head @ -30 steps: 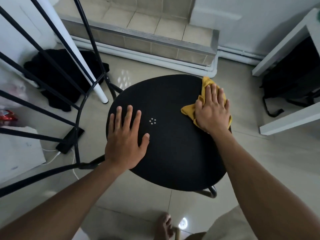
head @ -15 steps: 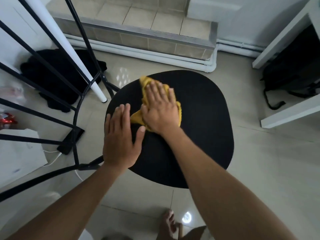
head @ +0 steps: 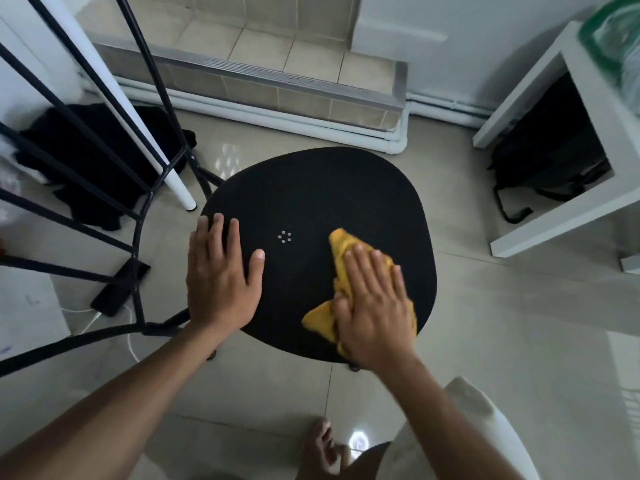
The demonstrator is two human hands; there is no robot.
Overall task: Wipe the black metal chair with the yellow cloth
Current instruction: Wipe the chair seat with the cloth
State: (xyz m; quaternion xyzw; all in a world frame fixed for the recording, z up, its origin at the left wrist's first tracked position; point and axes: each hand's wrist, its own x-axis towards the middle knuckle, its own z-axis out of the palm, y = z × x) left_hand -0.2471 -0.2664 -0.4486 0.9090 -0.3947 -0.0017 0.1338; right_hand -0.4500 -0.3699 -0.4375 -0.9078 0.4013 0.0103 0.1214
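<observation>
Right hand (head: pixel 374 306) is pressing flat on the yellow cloth (head: pixel 341 247), fingers straight and together, not clenched. Thumb side is blurred, so a pinch on a fold cannot be ruled out.

Left hand (head: pixel 221 282) is lying released and palm-down on the left part of the seat (head: pixel 311 188), bracing the black metal chair (head: pixel 138 244), same spot as in both earlier frames.

Change: cloth was at the far right edge a second ago, then far left beside the left hand, and is now sitting on the near right part of the seat, close to the near rim. So the wiping hand is sweeping across and coming back toward the person. Seat top is probably mostly covered by now. Frame and back bars look not yet wiped.

Cloth is bunched, not spread. Its long axis is running near-to-far, leaning slightly left. The far tip is poking out past the fingertips toward the rivet cluster (head: pixel 284 236) at seat centre, and a second corner is sticking out left of the wrist. Chair back is on the person's left.
</observation>
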